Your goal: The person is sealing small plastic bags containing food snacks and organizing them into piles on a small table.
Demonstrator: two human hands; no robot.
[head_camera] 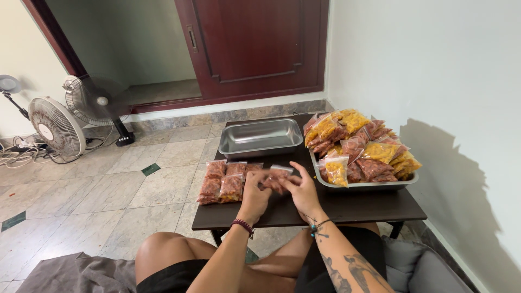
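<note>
Both my hands hold one small clear bag of reddish snack just above the dark low table. My left hand grips its left end and my right hand its right end; the bag looks blurred. Left of my hands, several filled reddish bags lie in rows on the table. A steel tray to the right is heaped with bags of yellow and red snack. An empty steel tray stands at the table's far side.
Two standing fans and a tangle of cables sit on the tiled floor at left. A dark red door is behind the table. A white wall runs along the right. A grey cushion lies under me.
</note>
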